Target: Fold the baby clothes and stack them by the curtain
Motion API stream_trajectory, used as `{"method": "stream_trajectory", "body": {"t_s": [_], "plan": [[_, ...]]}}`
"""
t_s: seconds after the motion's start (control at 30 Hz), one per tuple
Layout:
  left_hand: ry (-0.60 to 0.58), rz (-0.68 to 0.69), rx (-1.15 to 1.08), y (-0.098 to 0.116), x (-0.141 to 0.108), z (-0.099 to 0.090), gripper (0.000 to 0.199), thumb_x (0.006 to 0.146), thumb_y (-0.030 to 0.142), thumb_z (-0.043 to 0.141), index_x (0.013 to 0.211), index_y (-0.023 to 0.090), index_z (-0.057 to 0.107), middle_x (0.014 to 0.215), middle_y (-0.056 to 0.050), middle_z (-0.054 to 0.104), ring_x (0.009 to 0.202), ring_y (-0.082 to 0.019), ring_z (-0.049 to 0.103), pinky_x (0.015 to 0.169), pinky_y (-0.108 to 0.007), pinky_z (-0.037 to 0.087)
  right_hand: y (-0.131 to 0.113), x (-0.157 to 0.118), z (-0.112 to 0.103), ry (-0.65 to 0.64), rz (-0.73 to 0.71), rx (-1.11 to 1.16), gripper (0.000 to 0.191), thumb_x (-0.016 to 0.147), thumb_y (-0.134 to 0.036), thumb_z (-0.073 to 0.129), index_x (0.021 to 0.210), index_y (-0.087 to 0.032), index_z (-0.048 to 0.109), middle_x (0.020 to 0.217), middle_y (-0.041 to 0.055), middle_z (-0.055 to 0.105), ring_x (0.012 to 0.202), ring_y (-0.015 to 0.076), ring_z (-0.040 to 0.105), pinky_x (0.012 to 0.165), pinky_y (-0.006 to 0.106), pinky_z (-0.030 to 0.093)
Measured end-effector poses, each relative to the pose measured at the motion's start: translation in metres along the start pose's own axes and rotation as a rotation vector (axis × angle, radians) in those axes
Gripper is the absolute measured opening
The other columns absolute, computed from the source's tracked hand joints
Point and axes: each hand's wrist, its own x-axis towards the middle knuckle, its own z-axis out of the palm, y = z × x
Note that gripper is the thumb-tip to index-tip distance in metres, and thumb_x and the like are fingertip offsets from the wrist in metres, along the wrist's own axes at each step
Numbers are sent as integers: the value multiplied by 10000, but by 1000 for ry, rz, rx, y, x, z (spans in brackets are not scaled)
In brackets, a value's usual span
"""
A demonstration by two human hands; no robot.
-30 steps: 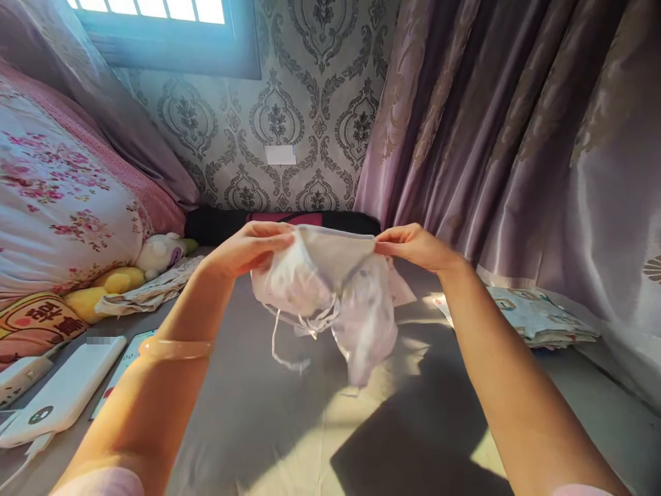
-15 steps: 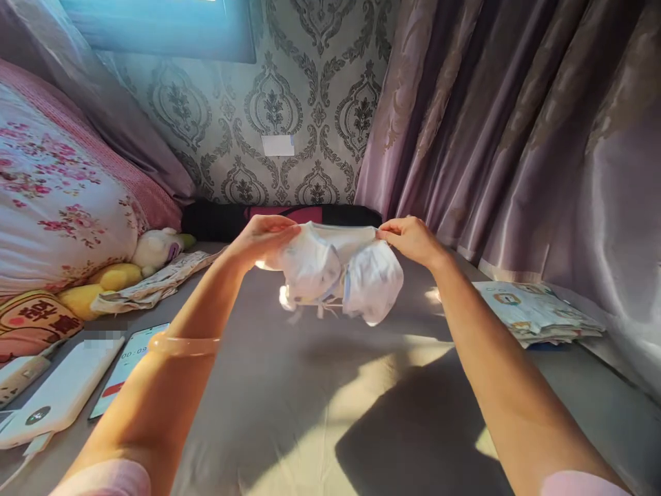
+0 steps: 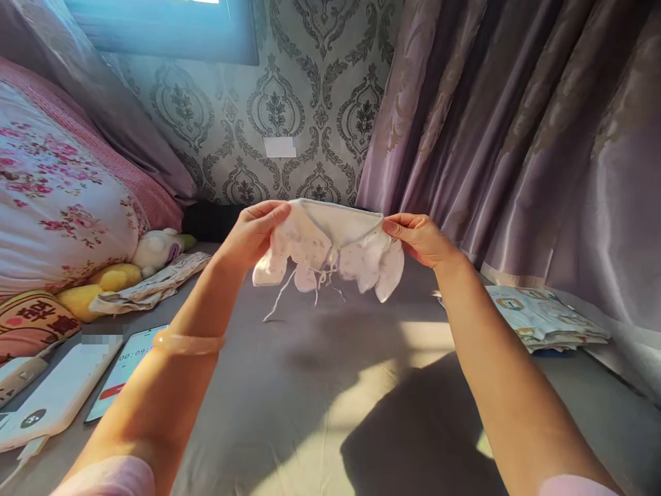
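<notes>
A small white cloth garment (image 3: 330, 241) with thin dangling strings hangs in the air above the grey sheet (image 3: 289, 386). Its top edge is stretched between my two hands. My left hand (image 3: 258, 227) pinches the upper left corner between thumb and fingers. The upper right corner is pinched by my right hand (image 3: 421, 238). The lower part hangs loose in several lobes, and one string reaches down near the sheet on the left.
Folded printed cloths (image 3: 542, 317) lie at the right by the curtain (image 3: 516, 172). On the left are a phone (image 3: 127, 372), a white power bank (image 3: 62, 393), a crumpled cloth (image 3: 155, 282), plush toys (image 3: 155, 251) and a floral pillow (image 3: 62, 186).
The garment has been raised slightly and its top edge pulled tauter. Its lower part has swung and spread, with the strings now showing clearly. Both hands keep their hold.
</notes>
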Motion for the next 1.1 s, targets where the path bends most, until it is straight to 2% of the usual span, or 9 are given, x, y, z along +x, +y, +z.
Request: {"method": "stream_trajectory", "body": {"t_s": [0.13, 0.27, 0.47, 0.57, 0.67, 0.77, 0.97, 1.03, 1.1], "plan": [[-27, -65, 80, -6, 3, 3, 410, 629, 497, 778, 789, 128, 700, 637, -14, 622, 554, -109, 527, 514, -223, 401, 2, 7, 5, 60, -2, 1, 513, 551, -667, 797, 754, -203, 720, 745, 32, 704, 724, 191, 617, 667, 315, 488], [15, -19, 146, -16, 8, 7, 413, 691, 514, 706, 839, 129, 680, 646, -1, 607, 555, -111, 508, 509, -219, 373, 9, 15, 11, 97, -69, -21, 493, 611, -658, 761, 771, -195, 700, 755, 29, 700, 708, 173, 605, 670, 302, 481], [141, 289, 471, -21, 16, 4, 307, 859, 444, 558, 865, 156, 665, 582, 36, 493, 532, -96, 420, 509, -211, 317, 17, 16, 13, 240, -274, -372, 441, 835, -601, 595, 840, -170, 685, 717, 19, 664, 656, 156, 581, 614, 277, 429], [217, 481, 744, -13, 9, 4, 293, 935, 397, 484, 959, 180, 678, 723, -1, 592, 640, -114, 503, 591, -220, 364, 11, 5, 15, 358, -437, -661, 405, 954, -534, 477, 919, -188, 684, 854, 39, 680, 775, 168, 607, 661, 267, 417], [284, 625, 986, -2, -5, 2, 308, 971, 390, 442, 1045, 205, 677, 869, -36, 643, 708, -123, 560, 619, -226, 376, 1, -12, 15, 446, -519, -925, 425, 1015, -504, 369, 1002, -204, 670, 939, 48, 669, 847, 170, 610, 640, 249, 390], [319, 713, 1137, 14, -22, -4, 333, 985, 410, 424, 1077, 211, 675, 834, -38, 631, 664, -117, 569, 571, -226, 360, -10, -29, 12, 483, -557, -1077, 432, 1031, -489, 337, 1040, -205, 662, 907, 35, 662, 798, 148, 609, 602, 234, 371], [273, 957, 1209, 78, -61, -19, 276, 972, 361, 487, 1079, 202, 685, 759, -3, 589, 619, -73, 514, 558, -204, 354, -61, -69, -3, 393, -649, -992, 381, 1019, -476, 388, 1039, -224, 673, 899, 24, 677, 802, 145, 628, 660, 240, 434], [243, 938, 1140, 102, -70, -23, 265, 957, 377, 514, 1033, 210, 704, 732, 25, 564, 595, -52, 475, 576, -195, 351, -82, -79, -9, 319, -623, -883, 372, 996, -495, 432, 1012, -225, 687, 888, 27, 688, 797, 159, 636, 672, 258, 456], [198, 790, 1034, 116, -72, -26, 292, 929, 430, 544, 993, 206, 720, 680, 51, 538, 546, -34, 441, 569, -189, 344, -94, -81, -15, 202, -533, -768, 370, 963, -520, 486, 995, -220, 700, 851, 21, 697, 753, 163, 636, 643, 263, 464]]}}
